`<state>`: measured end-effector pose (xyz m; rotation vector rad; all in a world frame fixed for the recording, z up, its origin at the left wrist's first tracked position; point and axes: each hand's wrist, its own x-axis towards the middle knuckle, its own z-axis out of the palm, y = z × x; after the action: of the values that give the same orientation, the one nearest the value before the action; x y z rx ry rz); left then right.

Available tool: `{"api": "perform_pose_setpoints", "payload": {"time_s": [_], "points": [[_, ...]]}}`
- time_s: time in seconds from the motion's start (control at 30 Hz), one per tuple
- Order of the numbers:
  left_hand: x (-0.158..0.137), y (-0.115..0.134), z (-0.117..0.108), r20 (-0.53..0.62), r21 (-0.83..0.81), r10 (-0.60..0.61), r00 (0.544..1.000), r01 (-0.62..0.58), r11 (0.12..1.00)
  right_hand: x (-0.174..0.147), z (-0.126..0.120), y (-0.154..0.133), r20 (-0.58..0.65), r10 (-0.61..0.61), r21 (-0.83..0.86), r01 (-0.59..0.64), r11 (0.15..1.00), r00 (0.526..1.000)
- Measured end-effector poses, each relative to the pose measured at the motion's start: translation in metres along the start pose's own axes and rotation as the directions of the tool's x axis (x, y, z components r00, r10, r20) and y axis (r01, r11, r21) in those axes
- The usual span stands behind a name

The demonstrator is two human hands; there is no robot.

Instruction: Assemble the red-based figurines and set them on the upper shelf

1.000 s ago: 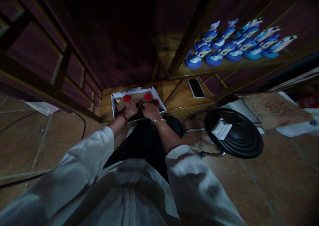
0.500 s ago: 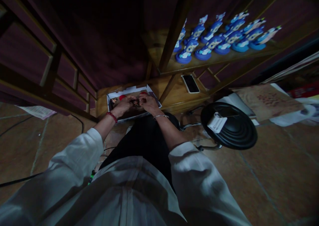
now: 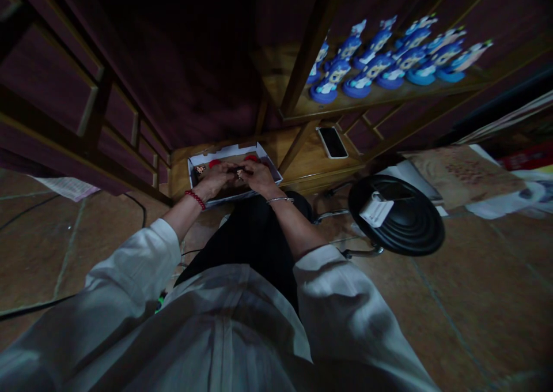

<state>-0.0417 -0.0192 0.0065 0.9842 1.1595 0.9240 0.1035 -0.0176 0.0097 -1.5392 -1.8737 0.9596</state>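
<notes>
My left hand (image 3: 218,178) and my right hand (image 3: 258,177) meet over a shallow white cardboard box (image 3: 270,167) on the low wooden shelf. Between their fingertips is a small figurine (image 3: 240,174), dark with a pale pinkish part; its details are too small to make out. Fingers of both hands are bent closed around it from either side. Just beyond the left fingers lies a red round piece (image 3: 213,163), and a second red piece (image 3: 250,157) shows past the right hand. Another small pinkish figurine (image 3: 200,169) rests in the box's left corner.
Several blue figurines (image 3: 330,82) stand in rows on the upper shelf at right. A phone (image 3: 332,143) lies on the lower shelf beside a wooden post. To my right is a black round stool (image 3: 415,225) carrying a white object (image 3: 375,209). A wooden lattice (image 3: 93,98) rises at left.
The small figurine has turned between my fingers, and its pale part now shows near the right fingertips. Both hands stay over the box. The whole view has shifted slightly.
</notes>
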Motion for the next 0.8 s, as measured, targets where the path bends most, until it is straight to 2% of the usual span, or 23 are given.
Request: {"api": "perform_pose_setpoints", "payload": {"time_s": [0.23, 0.43, 0.53, 0.67, 0.8], "points": [[-0.004, 0.003, 0.003, -0.025, -0.015, -0.015, 1.0, 0.014, 1.0, -0.005, -0.003, -0.001, -0.059, 0.038, 0.031, -0.036, 0.999, 0.998], [-0.007, 0.003, 0.011, -0.062, 0.034, -0.052, 0.997, 0.054, 0.998, -0.009, -0.005, 0.0, -0.04, -0.013, -0.035, 0.012, 0.999, 0.999], [-0.008, 0.005, 0.015, -0.055, 0.1, -0.067, 0.996, 0.073, 0.992, -0.011, -0.007, 0.001, -0.023, -0.029, -0.12, 0.026, 0.993, 0.999], [-0.008, 0.004, 0.009, -0.042, 0.243, -0.088, 0.995, 0.096, 0.965, -0.013, -0.007, 0.003, -0.08, -0.007, -0.285, -0.016, 0.958, 0.997], [0.0, -0.002, -0.008, -0.144, 0.417, -0.066, 0.987, 0.121, 0.901, -0.014, -0.003, 0.002, -0.131, 0.059, -0.393, -0.107, 0.913, 0.99]]}}
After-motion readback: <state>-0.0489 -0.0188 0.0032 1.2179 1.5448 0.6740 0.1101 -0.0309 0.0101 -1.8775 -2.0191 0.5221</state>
